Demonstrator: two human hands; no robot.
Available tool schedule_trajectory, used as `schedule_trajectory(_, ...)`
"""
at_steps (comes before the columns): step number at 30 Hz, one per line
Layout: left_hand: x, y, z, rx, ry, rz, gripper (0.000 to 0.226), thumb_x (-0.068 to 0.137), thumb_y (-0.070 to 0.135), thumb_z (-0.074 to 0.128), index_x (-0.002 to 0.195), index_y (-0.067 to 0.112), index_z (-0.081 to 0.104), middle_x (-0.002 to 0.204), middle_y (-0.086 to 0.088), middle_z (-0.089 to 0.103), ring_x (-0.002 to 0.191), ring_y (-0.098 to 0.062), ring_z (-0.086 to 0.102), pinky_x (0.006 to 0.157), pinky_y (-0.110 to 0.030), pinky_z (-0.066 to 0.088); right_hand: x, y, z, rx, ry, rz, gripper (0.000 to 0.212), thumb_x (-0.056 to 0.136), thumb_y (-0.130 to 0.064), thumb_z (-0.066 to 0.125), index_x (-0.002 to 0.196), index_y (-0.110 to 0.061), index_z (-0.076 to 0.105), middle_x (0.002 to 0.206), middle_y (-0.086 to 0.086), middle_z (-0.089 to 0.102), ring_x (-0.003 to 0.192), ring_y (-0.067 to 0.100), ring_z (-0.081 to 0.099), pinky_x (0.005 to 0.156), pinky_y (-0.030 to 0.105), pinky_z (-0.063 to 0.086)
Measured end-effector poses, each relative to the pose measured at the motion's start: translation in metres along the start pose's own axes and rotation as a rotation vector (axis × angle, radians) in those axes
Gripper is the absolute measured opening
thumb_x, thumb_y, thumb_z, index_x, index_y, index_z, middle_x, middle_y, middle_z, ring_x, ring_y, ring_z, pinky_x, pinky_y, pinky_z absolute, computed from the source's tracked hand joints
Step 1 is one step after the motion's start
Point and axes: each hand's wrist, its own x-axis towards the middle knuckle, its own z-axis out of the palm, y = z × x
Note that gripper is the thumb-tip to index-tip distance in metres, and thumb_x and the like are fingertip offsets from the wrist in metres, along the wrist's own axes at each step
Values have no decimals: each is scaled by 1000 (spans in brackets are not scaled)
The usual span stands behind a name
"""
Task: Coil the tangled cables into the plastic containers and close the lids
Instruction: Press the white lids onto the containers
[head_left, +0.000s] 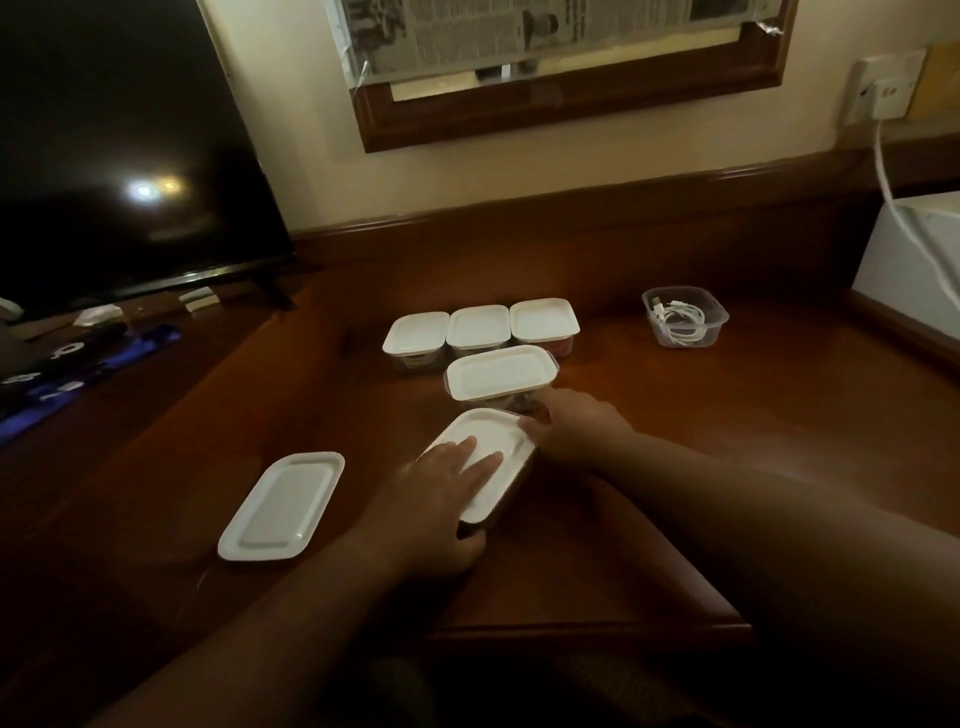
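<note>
The lidded container (480, 467) sits under both my hands, near the front edge of the wooden desk (675, 441). Its contents are hidden by the white lid and by my palms, and its dark walls are hard to make out in the dim light. My left hand (441, 499) lies flat on the lid, fingers straight and spread, while the thumb curls down round the near end of the container. My right hand (569, 423) rests at the far corner of the lid; its fingers bend over that corner, though blur keeps me from telling how firmly they grip.

Just beyond my right hand stands another closed container (501, 371), and behind it a row of three closed containers (480, 327) side by side. To the left of my left hand a loose lid (283, 506) lies flat on the desk, apart from everything. Well off to the right, an open clear container (684, 316) holds a coiled white cable (683, 319). Far left stands a dark screen (119, 156), cut off by the frame edge.
</note>
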Motion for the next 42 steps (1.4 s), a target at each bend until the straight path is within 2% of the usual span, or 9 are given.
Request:
schedule_trajectory(2,-4,-9,0,49,14,-100,86,88,64,49,157,38,4,166,-2,10,150,-24,16,117,-42,24,5,-9,5,-83,72,-93,34,97,-44,49,122,-23,61,116,1,64,97,18,59,87,39,53)
schedule_trajectory(3,-5,-15,1,76,22,-154,85,88,67,47,157,37,7,165,-4,15,147,-26,22,115,-42,27,7,-13,7,-144,109,-145,36,97,-44,48,123,-22,60,117,2,63,99,19,58,86,37,51)
schedule_trajectory(6,3,-40,2,88,32,-320,84,83,72,51,152,33,23,156,-2,33,137,-25,37,108,-42,40,14,-22,12,-263,162,-284,46,97,-44,48,137,-21,51,137,6,51,122,24,48,97,39,44)
schedule_trajectory(10,27,-79,1,45,27,-425,80,80,69,58,144,27,32,142,0,47,126,-25,50,97,-41,49,30,-30,19,-394,99,-341,55,97,-45,48,146,-22,38,157,10,30,143,30,29,113,45,30)
schedule_trajectory(17,82,-151,12,-28,47,-525,75,84,61,61,144,24,36,145,-6,40,131,-31,44,100,-44,46,57,-29,36,-403,87,-289,55,97,-46,48,145,-24,35,156,7,32,143,28,30,118,47,23)
schedule_trajectory(22,113,-195,16,98,94,-574,65,88,58,56,142,24,42,144,-8,41,132,-31,39,103,-45,38,74,-23,44,-385,124,-330,54,96,-47,49,143,-28,34,157,5,30,144,27,28,119,46,20)
schedule_trajectory(37,170,-231,26,114,28,-598,72,93,58,51,154,32,23,160,2,29,144,-26,28,110,-50,30,85,-17,46,-439,138,-406,56,97,-48,45,146,-27,29,158,8,28,143,30,27,117,47,20)
schedule_trajectory(39,173,-232,22,62,-20,-604,80,92,60,53,157,31,17,164,2,22,147,-28,25,112,-50,28,85,-13,40,-403,116,-423,58,98,-49,44,149,-27,28,159,6,26,145,27,25,119,45,19)
schedule_trajectory(42,171,-230,18,-161,-48,-641,89,91,56,59,159,31,7,167,2,3,151,-28,17,118,-48,23,80,0,25,-238,93,-400,62,99,-50,44,153,-28,25,161,0,25,147,21,21,120,38,15)
